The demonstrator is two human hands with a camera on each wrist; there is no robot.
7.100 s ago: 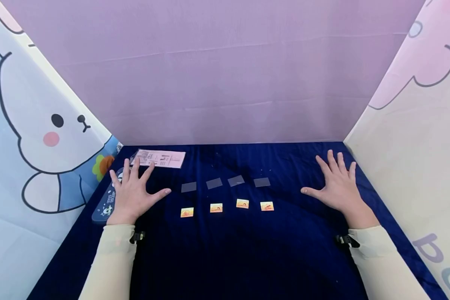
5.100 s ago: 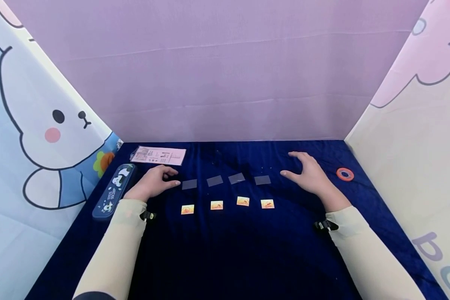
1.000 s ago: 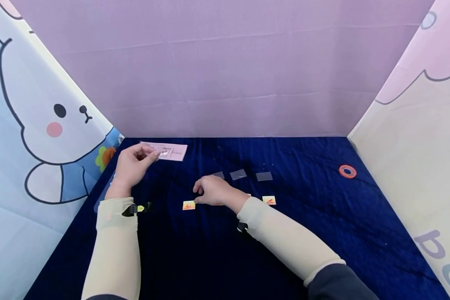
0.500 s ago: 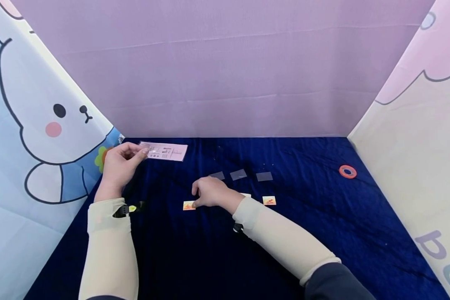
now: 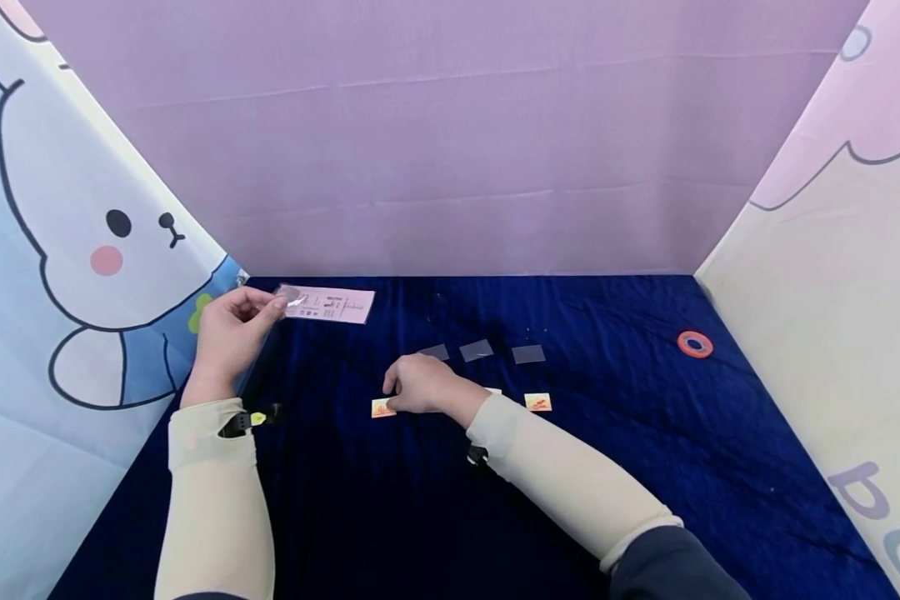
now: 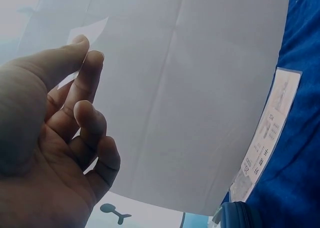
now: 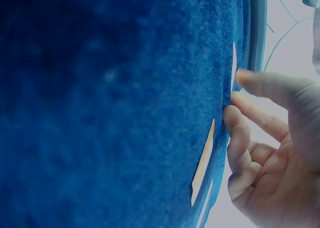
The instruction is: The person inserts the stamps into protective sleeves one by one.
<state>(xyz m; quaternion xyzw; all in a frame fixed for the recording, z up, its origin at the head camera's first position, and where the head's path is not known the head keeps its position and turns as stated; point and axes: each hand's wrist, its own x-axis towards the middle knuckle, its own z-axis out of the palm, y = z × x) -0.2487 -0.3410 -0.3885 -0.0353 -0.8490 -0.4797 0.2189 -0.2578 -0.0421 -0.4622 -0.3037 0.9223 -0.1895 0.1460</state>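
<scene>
My left hand (image 5: 228,342) is raised at the left and pinches a small clear plastic piece (image 5: 294,297) between thumb and forefinger. The left wrist view shows this plastic piece (image 6: 95,30) jutting past the fingertips. Lower down in the middle, my right hand (image 5: 423,383) reaches across to the leftmost small yellow-orange card (image 5: 382,408) and pinches its right side. From the right wrist, that card (image 7: 233,58) appears nearly edge-on beside the thumb and fingertips. Another card (image 7: 203,165) lies on the cloth nearer that camera. The right hand and forearm partly cover the middle cards.
Three clear plastic pieces, one of them here (image 5: 477,349), lie in a row behind the cards. The rightmost card (image 5: 537,402) is uncovered. A pink printed ticket (image 5: 348,306) lies back left, a blue case (image 6: 237,215) near it. An orange tape ring (image 5: 683,342) lies right.
My left hand has moved left with the clear plastic piece. The leftmost card has shifted slightly right at the right hand's fingertips, while that hand has barely moved.
</scene>
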